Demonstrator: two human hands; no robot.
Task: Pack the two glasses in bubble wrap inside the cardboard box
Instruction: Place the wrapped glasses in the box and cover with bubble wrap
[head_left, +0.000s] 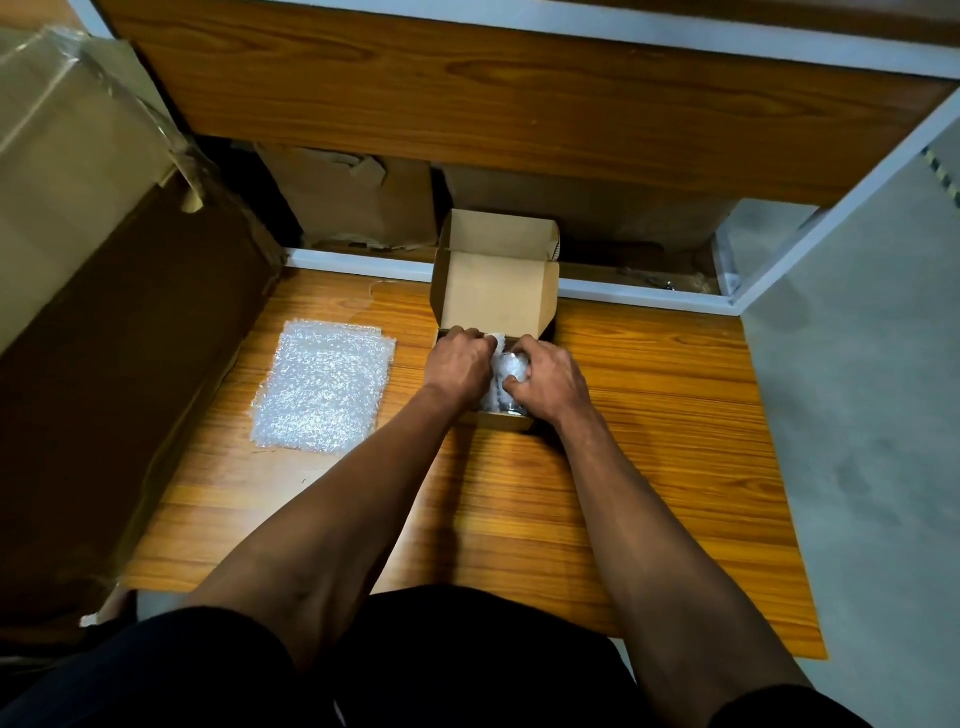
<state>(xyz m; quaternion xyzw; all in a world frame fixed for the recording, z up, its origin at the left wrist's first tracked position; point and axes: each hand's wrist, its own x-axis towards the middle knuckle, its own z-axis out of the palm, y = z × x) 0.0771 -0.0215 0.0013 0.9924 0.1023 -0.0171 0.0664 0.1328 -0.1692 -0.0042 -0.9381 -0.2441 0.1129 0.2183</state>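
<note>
Warm, fairly dim indoor light falls from above and slightly behind, leaving soft shadows of the forearms on the table (649, 415) near the lower centre. The bubble wrap sheet (324, 387) glints with small highlights. Under the shelf (519, 104) the space sinks into darkness. Straight edges bow toward the corners from wide-angle distortion. Focus is acceptably sharp mid-frame, softer at the edges.

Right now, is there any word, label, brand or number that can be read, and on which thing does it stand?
None can be read. The cardboard box, the spare bubble wrap sheet and the big carton on the left show no print. The striped mark on the right wall carries no letters.
</note>
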